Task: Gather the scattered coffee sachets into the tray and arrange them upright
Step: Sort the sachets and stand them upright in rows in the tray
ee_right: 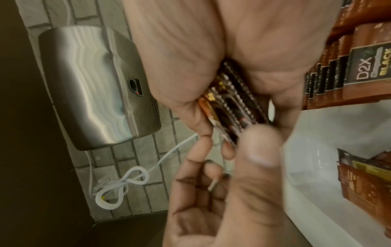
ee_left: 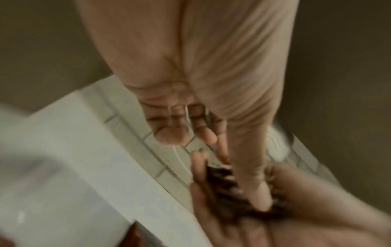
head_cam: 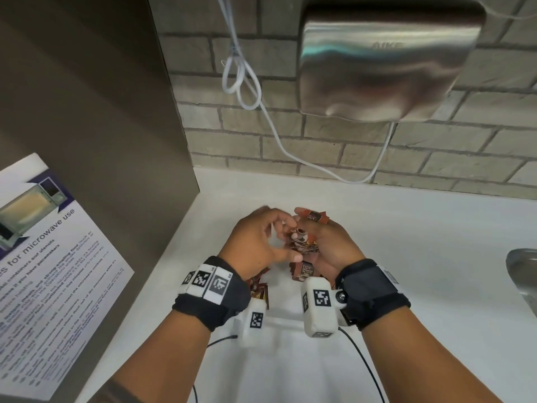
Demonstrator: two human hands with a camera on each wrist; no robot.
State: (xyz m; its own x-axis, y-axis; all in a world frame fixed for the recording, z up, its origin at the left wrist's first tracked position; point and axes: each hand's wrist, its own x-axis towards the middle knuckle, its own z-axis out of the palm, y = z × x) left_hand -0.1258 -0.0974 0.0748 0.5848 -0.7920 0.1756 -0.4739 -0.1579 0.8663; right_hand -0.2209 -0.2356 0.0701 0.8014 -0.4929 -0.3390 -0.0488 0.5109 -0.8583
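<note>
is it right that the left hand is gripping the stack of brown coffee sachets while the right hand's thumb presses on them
Not quite: the hands are swapped. The right wrist view shows the right hand gripping the stack of brown coffee sachets, while the left hand brings its thumb against them.

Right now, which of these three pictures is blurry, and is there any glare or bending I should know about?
Left wrist view: the worst, motion-smeared throughout, left hand soft and sachets only a dark smudge. Right wrist view: sharper, sachet print readable, the left thumb up close out of focus. Head view: mostly crisp, streaky glare on the steel hand dryer, brick wall lines bowed by the wide lens.
</note>
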